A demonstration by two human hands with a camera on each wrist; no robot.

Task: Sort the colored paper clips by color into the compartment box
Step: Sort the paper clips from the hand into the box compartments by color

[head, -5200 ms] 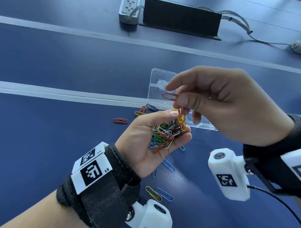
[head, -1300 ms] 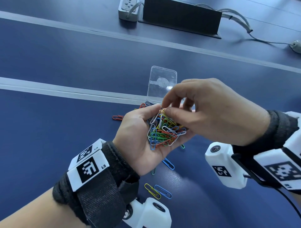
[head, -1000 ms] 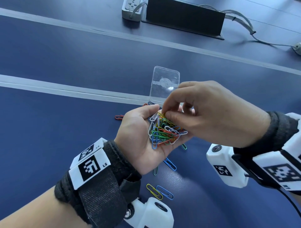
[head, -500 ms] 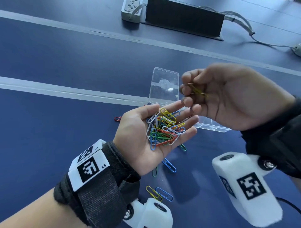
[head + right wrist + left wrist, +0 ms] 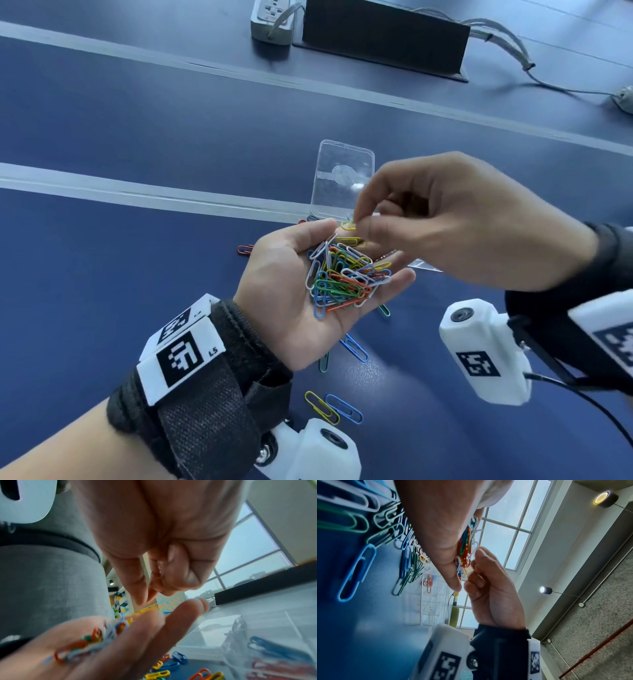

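Note:
My left hand (image 5: 287,298) lies palm up above the blue table, fingers nearly straight, carrying a tangled pile of coloured paper clips (image 5: 346,274). My right hand (image 5: 358,222) hovers over the pile's far edge, with thumb and index finger pinched together at a yellow clip (image 5: 348,225); its other fingers are curled. The clear compartment box (image 5: 342,171) stands just behind both hands, largely hidden by the right one. In the right wrist view the box (image 5: 274,632) holds blue clips (image 5: 274,649) and red clips (image 5: 283,669).
Loose clips lie on the table under and around my hands: a red one (image 5: 245,249), a blue one (image 5: 354,349), a yellow (image 5: 322,407) and blue (image 5: 344,407) pair. A power strip (image 5: 272,17), a black box (image 5: 383,37) and cables (image 5: 513,51) sit at the far edge.
Half a second ago my right hand was raised to the right with a yellow clip; it has come back down to the pile's far edge. The left hand stays put.

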